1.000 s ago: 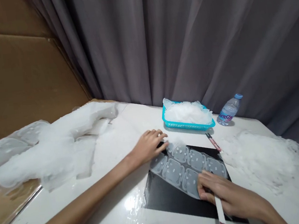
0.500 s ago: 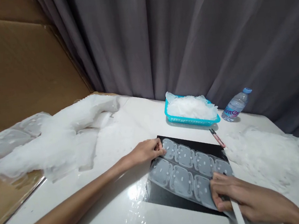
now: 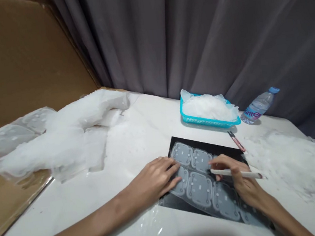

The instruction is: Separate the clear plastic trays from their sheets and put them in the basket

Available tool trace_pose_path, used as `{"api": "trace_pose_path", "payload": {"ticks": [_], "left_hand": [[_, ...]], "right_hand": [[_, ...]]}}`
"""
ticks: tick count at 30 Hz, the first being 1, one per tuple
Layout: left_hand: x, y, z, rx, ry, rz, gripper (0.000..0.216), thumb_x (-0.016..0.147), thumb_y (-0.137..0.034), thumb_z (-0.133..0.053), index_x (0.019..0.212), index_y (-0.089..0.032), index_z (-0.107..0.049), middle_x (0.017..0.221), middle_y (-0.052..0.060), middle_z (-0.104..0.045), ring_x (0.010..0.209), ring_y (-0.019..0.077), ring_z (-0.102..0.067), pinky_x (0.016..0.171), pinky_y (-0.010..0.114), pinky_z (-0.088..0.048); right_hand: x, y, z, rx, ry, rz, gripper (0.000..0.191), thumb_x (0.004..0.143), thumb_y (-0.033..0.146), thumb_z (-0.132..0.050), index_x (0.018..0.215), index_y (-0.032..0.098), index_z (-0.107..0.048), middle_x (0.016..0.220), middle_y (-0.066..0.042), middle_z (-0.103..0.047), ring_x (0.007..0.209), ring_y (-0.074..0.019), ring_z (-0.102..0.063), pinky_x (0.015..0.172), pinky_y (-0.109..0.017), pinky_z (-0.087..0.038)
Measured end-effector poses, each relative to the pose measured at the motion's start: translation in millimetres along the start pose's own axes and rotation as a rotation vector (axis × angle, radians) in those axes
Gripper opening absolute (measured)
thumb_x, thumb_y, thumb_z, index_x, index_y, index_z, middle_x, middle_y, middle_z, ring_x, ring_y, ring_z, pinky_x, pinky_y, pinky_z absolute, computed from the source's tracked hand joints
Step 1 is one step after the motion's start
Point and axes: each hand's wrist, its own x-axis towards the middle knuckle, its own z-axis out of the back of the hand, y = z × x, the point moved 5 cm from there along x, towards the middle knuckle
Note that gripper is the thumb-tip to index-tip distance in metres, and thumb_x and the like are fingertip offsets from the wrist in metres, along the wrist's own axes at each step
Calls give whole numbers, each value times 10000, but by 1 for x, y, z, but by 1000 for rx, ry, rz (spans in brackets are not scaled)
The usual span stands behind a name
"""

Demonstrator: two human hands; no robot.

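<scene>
A translucent plastic sheet (image 3: 199, 190) with rounded-square outlines and small dots lies on a black mat (image 3: 221, 149). My left hand (image 3: 160, 177) rests on the sheet's left side, fingers spread and holding nothing. Over the sheet's upper middle, my right hand (image 3: 236, 175) grips a slim white pen-like tool (image 3: 249, 174). One end of the tool points left toward the sheet; whether it touches I cannot tell. The right hand and forearm hide part of the sheet's right side.
Pink-handled thread snips (image 3: 236, 141) lie beyond the mat. A turquoise basket (image 3: 211, 123) holds white translucent pieces, with a water bottle (image 3: 261, 106) beside it. Loose clear scraps (image 3: 292, 162) are heaped at right. Stacked translucent sheets (image 3: 62, 141) lie left, near cardboard (image 3: 17, 54).
My left hand has gone from a pinch at the sheet's upper left corner to lying flat on it. My right hand has moved up from the lower edge, turning the white tool nearly level.
</scene>
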Motion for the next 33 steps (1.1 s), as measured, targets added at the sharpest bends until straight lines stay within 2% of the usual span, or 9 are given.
{"api": "trace_pose_path", "payload": {"ticks": [2,5,8,12,19,26,33], "left_hand": [[-2,-3,-5,38,-24,8,326,1082,-362,-455,1284,-160,-613,1281,132,-693,1188,298,-654,1037,461,-504],[-3,-7,-6,60,-54,10,307,1083,-337,-446,1257,-156,-621,1273,140,-700,1164,299,-669,1017,459,-517],[-2,-7,-5,58,-59,17,295,1079,-326,-447,1240,-153,-624,1259,143,-704,1146,303,-676,996,462,-528],[-1,-7,-2,35,-63,15,281,1072,-319,-463,1201,-139,-636,1223,147,-714,1121,303,-684,984,467,-537],[-2,-8,1,14,-82,6,258,1055,-284,-515,1216,-124,-638,1188,132,-730,1102,287,-698,985,452,-548],[-1,-8,2,22,-85,3,249,1050,-283,-530,1216,-126,-629,1214,132,-726,1112,287,-693,986,451,-543],[3,-9,2,-7,-41,16,202,1032,-250,-554,1167,-127,-642,1193,128,-739,1110,283,-697,973,441,-545]], "right_hand": [[15,10,-12,4,12,5,502,1083,565,-290,1082,251,-682,870,-44,-677,853,-216,-663,820,-348,-516],[40,24,-29,0,55,15,257,1046,403,-530,933,225,-676,921,-36,-695,864,-194,-663,805,-311,-507],[58,26,-43,29,115,5,154,998,329,-613,913,211,-666,871,-10,-685,791,-163,-651,740,-277,-502],[66,12,-53,116,167,-55,104,979,296,-630,981,201,-673,888,-4,-690,767,-144,-652,707,-253,-510],[65,13,-51,121,231,-10,106,989,265,-628,1011,210,-716,980,-21,-713,895,-165,-684,825,-275,-531],[60,28,-50,-15,250,83,111,1045,228,-539,1041,238,-649,1002,-14,-684,952,-177,-656,876,-299,-503],[49,34,-55,-243,310,213,136,1072,185,-444,1134,222,-560,1065,-64,-646,971,-210,-648,887,-358,-521]]}}
